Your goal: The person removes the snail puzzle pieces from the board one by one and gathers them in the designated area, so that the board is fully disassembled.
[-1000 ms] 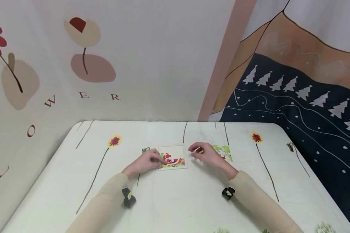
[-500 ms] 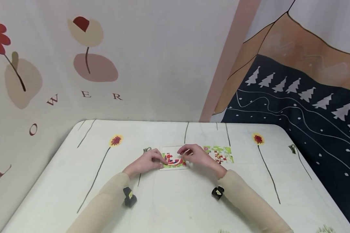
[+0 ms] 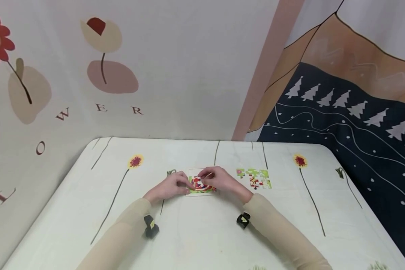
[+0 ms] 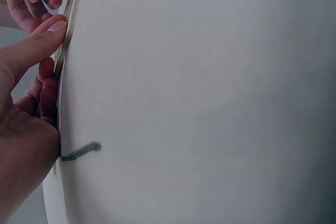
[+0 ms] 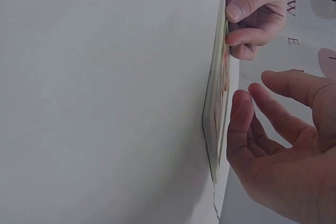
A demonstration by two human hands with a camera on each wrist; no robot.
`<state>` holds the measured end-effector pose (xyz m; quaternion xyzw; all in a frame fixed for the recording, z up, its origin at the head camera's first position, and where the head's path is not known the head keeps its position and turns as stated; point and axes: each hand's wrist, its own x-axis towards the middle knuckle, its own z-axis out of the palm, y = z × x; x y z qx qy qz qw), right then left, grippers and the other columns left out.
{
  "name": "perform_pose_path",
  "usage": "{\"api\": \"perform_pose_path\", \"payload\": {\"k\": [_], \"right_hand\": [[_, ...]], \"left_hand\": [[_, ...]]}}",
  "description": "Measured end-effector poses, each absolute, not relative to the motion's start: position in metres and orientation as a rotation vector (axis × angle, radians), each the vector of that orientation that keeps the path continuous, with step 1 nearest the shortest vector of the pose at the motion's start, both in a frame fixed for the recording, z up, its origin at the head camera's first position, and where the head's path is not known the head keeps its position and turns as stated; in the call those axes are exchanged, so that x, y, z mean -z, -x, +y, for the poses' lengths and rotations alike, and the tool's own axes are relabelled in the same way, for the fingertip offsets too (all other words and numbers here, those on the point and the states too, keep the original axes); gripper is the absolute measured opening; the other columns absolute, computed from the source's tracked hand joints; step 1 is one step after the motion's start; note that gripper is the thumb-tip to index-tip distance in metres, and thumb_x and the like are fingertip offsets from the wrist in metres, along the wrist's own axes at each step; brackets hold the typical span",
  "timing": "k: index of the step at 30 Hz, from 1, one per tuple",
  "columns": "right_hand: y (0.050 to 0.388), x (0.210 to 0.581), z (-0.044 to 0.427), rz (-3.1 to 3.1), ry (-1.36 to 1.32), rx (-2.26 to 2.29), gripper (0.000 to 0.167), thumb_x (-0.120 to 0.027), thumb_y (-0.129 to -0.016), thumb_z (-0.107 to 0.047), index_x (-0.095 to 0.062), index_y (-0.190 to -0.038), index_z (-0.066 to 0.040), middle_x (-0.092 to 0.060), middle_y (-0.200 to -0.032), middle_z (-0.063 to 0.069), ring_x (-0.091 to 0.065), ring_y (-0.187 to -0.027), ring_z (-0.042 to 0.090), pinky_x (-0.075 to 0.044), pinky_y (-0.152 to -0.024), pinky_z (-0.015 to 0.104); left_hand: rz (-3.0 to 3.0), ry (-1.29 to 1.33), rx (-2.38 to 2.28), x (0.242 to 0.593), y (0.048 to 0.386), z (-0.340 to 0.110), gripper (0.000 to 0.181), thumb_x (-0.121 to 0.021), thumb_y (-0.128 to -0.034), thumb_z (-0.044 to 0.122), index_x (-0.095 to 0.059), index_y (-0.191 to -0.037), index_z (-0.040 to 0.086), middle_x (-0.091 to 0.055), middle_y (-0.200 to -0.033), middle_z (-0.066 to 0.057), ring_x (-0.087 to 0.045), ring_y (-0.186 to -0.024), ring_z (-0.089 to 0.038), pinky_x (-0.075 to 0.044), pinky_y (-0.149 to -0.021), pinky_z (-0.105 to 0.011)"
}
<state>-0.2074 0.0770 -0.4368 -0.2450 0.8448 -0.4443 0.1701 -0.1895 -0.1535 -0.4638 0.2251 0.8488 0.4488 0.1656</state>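
A square puzzle tray (image 3: 193, 172) lies on the cloth in the middle of the head view, its lower part filled with red, blue and green pieces. My left hand (image 3: 173, 185) grips its left edge, thumb along the rim and index fingertip on the fitted pieces. The right wrist view shows that thumb on the side of the tray too. Above the tray's right part is my right hand (image 3: 219, 178), thumb and fingertips drawn together in a pinch. A small puzzle piece seems to be between them, mostly hidden by the fingers.
Several loose puzzle pieces (image 3: 253, 173), green and red, lie together to the right of the tray. A white tablecloth (image 3: 195, 232) printed with flowers covers the table. Behind stands a patterned curtain (image 3: 182, 75). Each sleeve carries a black wrist camera (image 3: 243, 220).
My right hand has moved left from beside the loose pieces to over the tray, uncovering those pieces. The left hand has stayed at the tray's left edge.
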Motion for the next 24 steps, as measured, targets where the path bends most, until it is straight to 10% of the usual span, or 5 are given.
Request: {"api": "perform_pose_path", "payload": {"k": [24], "right_hand": [[0.216,0.442,0.061,2.462,0.665,1.122,0.022,-0.063,-0.089,-0.004,-0.066,-0.111,-0.005,-0.061,-0.096,0.003,-0.054,-0.079,0.013,-0.043,-0.068,0.027]], "left_hand": [[2.415,-0.661,-1.289,0.464,0.190,-0.154,0.012,-0.072,-0.0857,0.007,-0.077,-0.096,0.012,-0.055,-0.097,0.000,-0.049,-0.095,-0.019,-0.038,-0.083,-0.039]]}}
